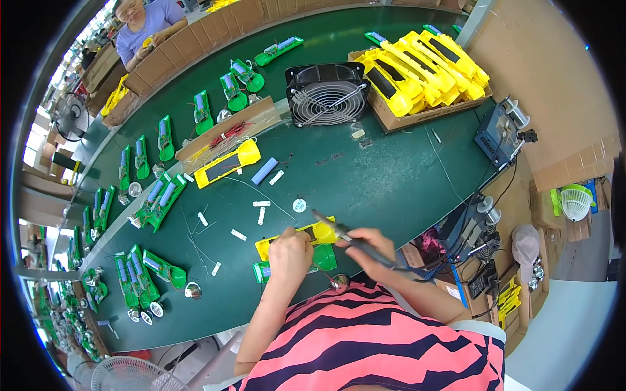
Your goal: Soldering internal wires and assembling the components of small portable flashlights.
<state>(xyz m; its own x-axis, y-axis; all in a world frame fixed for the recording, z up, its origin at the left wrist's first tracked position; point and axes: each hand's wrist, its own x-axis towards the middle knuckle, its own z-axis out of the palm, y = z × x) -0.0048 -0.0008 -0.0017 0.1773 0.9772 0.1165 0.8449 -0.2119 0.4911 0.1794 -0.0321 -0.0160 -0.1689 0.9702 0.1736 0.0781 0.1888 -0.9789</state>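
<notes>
A: Where's the yellow shell [325,231]?
B: Near edge of the counter [398,179], in front of the torso, just beyond a green shell [325,258]. Can't tell if the two touch.
A: Grip state?
B: Left hand [291,253]: fingers curled down at the yellow shell, tips hidden, so can't tell what they pinch. Right hand [373,249]: closed around a soldering iron [328,223], working end angled away and leftward, over the shell's right end in view. Contact unclear.
A: Nearby?
B: Pale round disc [299,206] just past the iron. Small white blocks [238,234] scattered left, blue cylinder [265,171] farther off. Second yellow shell, dark-panelled [228,165], lies beside a cardboard tray [264,117] with red wires [229,133].
A: Farther out?
B: Black fan [327,95] on the far side; right of it, a cardboard box [427,117] heaped with more yellow shells [427,72]. Green assemblies [137,279] clustered left. Co-worker [151,27] beyond a cardboard partition [173,55].
</notes>
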